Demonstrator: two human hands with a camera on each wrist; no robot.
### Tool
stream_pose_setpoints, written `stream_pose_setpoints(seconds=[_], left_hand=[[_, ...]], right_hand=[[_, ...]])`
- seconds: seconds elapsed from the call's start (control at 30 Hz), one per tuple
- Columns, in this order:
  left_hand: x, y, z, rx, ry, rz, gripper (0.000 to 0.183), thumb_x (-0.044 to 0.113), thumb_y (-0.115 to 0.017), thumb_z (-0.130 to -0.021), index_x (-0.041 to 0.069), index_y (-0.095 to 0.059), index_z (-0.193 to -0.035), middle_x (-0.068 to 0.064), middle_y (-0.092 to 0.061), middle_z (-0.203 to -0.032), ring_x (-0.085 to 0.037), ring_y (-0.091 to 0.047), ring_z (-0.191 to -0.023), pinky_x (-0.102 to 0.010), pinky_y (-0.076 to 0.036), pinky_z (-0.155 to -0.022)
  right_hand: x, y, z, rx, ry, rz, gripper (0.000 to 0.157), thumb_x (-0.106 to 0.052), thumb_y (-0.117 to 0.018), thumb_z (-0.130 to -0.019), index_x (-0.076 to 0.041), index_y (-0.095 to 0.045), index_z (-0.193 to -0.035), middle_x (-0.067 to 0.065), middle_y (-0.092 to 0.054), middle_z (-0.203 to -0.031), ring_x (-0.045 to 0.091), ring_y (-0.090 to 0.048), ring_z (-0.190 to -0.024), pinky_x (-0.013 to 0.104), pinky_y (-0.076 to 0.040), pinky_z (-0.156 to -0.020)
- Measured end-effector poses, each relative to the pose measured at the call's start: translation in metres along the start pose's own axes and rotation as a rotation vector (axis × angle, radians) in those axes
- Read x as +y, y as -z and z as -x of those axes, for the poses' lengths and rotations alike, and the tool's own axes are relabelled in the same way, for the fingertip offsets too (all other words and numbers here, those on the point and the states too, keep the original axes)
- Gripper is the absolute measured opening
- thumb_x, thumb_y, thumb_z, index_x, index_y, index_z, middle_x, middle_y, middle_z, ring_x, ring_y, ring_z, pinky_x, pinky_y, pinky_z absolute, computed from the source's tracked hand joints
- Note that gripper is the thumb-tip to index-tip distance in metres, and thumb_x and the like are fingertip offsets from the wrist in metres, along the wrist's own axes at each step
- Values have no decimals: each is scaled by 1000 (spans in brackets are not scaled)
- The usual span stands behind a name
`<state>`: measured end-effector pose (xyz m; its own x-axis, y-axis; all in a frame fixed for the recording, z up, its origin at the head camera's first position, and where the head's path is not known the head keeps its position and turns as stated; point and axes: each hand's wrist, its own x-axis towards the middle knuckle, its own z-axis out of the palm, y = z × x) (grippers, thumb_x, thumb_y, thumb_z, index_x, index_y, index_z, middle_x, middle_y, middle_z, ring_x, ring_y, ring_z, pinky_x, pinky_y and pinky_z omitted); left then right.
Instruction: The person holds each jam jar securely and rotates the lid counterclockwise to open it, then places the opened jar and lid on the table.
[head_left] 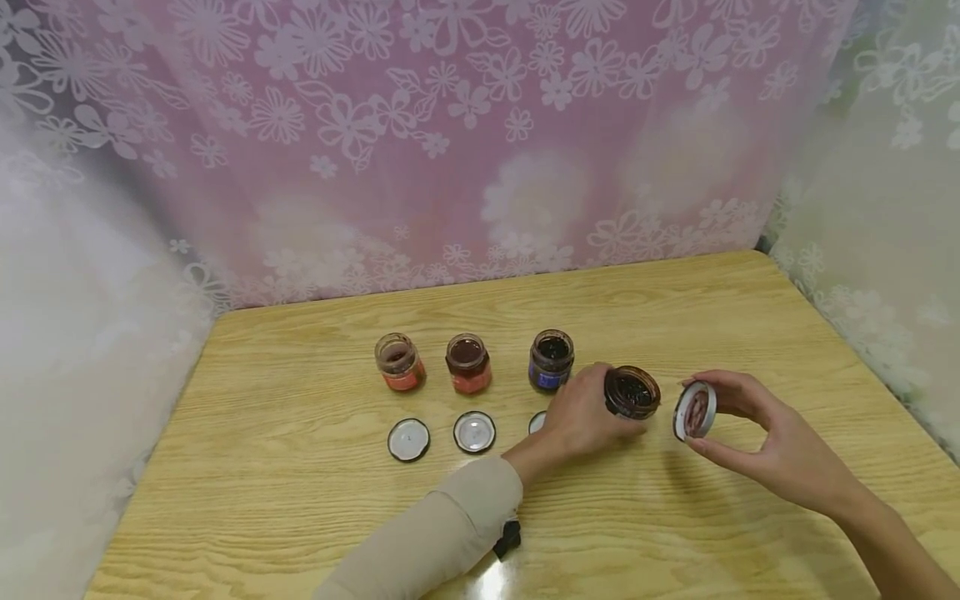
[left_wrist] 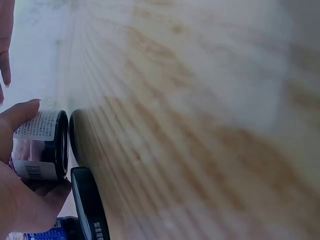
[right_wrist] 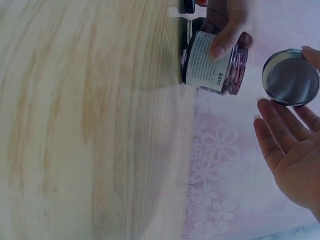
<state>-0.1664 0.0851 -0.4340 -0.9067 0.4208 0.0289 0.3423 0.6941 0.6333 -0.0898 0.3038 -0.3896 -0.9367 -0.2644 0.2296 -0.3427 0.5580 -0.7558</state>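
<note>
My left hand [head_left: 585,412] grips an uncovered glass jam jar [head_left: 633,393] with dark contents and a smeared rim. The jar's white printed label [right_wrist: 206,60] shows in the right wrist view. Just to the right, my right hand [head_left: 787,458] pinches a jar lid [head_left: 697,410] by its edge between thumb and fingers. That lid is on its side, its smeared pale inner face turned toward the jar, with a gap between them. A blue-labelled jam jar [head_left: 551,360] stands beside the left hand, which partly covers another lid [head_left: 536,422] on the table.
Two jam jars with red labels, one farther left [head_left: 400,362] and one nearer [head_left: 468,364], stand uncovered on the wooden table [head_left: 300,500]. In front of them lie two lids, inner faces up: one left [head_left: 408,440], one right [head_left: 474,432]. A floral curtain [head_left: 450,167] hangs behind.
</note>
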Motion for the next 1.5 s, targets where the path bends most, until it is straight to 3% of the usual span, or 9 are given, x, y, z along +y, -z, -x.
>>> stream_pose_setpoints(seconds=[0.47,0.93,1.27,1.37,1.5], left_hand=[[3,-7,-26,24,20,12,65,47,-82,-71,14,-55,-120,5,-61,-104,-8,-58,-93,-22,-47,-77],[9,-18,-41,95,109,30,69,48,-81,-71,13,-53,-124,3,-61,-107,-12,-59,-94,-24,-48,-77],[6,-21,-51,124,111,91,68,47,-81,-71,14,-53,-123,4,-59,-105,-10,-58,-92,-22,-47,-76],[5,-22,-51,124,115,96,71,48,-80,-72,14,-51,-126,3,-58,-109,-11,-58,-96,-23,-48,-78],[6,-26,-48,114,131,134,90,48,-79,-73,12,-36,-144,-1,-52,-130,-16,-55,-113,-30,-48,-87]], right_hand=[[6,-3,3,-16,-36,21,69,-5,-79,-78,-22,-47,-137,-2,-55,-125,5,-53,-108,9,-37,-84],[10,-3,5,-21,-50,64,69,-9,-79,-78,-24,-47,-137,-4,-53,-126,0,-52,-108,8,-38,-84],[13,-5,4,-30,-47,77,70,-10,-80,-78,-25,-47,-137,-4,-54,-126,-1,-51,-109,9,-38,-85],[14,-4,4,-34,-52,77,69,-10,-80,-78,-25,-47,-137,-4,-53,-126,-2,-50,-109,9,-38,-85],[14,-4,4,-31,-53,82,68,-10,-80,-78,-23,-47,-137,-4,-52,-126,-3,-50,-108,7,-38,-85]])
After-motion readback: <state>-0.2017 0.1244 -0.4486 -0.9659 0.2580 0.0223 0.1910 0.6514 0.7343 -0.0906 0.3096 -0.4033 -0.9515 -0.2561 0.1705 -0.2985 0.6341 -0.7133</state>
